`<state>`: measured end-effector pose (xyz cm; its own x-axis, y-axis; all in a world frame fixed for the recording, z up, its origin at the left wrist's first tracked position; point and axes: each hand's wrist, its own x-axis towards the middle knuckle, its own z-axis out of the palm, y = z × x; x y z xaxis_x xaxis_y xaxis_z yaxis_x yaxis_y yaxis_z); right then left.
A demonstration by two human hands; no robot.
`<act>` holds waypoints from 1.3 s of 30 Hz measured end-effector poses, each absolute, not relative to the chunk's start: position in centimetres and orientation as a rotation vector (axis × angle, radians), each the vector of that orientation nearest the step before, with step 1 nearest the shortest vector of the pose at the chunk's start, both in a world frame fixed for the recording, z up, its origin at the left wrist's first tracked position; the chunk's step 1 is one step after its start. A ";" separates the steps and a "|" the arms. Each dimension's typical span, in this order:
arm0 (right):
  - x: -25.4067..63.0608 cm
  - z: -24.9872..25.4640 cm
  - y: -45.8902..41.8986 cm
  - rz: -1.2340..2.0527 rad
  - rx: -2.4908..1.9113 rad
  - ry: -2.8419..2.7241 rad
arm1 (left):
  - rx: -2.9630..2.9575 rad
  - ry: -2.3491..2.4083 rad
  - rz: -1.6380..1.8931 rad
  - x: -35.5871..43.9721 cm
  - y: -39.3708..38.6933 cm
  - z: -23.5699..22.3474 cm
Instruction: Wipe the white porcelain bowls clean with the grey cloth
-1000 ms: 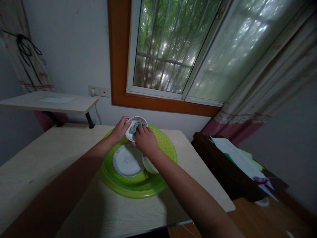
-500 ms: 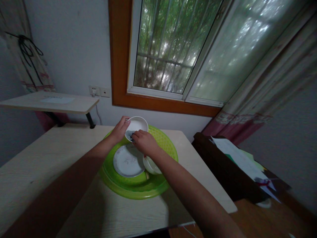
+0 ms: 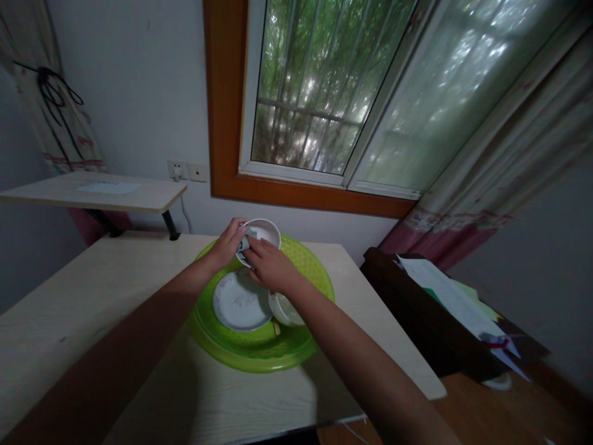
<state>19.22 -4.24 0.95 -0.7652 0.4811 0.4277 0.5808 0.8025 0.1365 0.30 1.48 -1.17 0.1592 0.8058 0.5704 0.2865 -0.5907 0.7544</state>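
Observation:
My left hand (image 3: 228, 241) is closed on the left rim of a white bowl (image 3: 269, 230), which is tilted above the far side of a round green basin (image 3: 259, 363). Pressed against the bowl's inside is a grey cloth (image 3: 244, 242), held under the fingers of my right hand (image 3: 266, 262). Below the hands, a white plate (image 3: 241, 301) with a faint pattern lies in the basin. Beside it sits a second white bowl (image 3: 285, 311), partly hidden by my right forearm. A small light-coloured stick end (image 3: 277, 327) shows between plate and bowl.
The basin stands on a pale wooden table (image 3: 361, 309). At the back left is a raised shelf (image 3: 152, 199) with a paper (image 3: 109, 187) on it. A dark cabinet (image 3: 398, 296) bearing papers is to the right. A window (image 3: 324, 93) and a wall socket (image 3: 188, 171) are behind.
My right hand has moved the cloth up and to the left inside the bowl, and its fingers have straightened somewhat. The bowl has shifted very slightly right with my left hand.

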 end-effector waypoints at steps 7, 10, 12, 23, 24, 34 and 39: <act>18.8 1.1 -4.4 -0.510 -0.969 -2.531 | 1.918 0.975 1.457 0.4 1.9 -1.5; 18.8 1.3 -4.5 -0.528 -1.051 -2.496 | 1.924 0.981 1.460 0.4 1.7 -1.3; 18.7 1.5 -4.6 -0.543 -1.095 -2.472 | 1.923 0.988 1.466 0.4 1.6 -1.2; 17.8 2.5 -5.5 -0.646 -1.312 -2.451 | 1.956 1.058 1.499 0.6 1.2 -0.5; 17.7 2.5 -5.5 -0.645 -1.308 -2.472 | 1.956 1.061 1.502 0.5 1.2 -0.5; 18.0 2.1 -5.2 -0.608 -1.088 -2.631 | 1.898 1.094 1.465 0.4 1.3 -1.0; 18.6 1.3 -4.5 -0.499 -0.965 -2.605 | 1.808 1.056 1.504 0.4 1.7 -1.2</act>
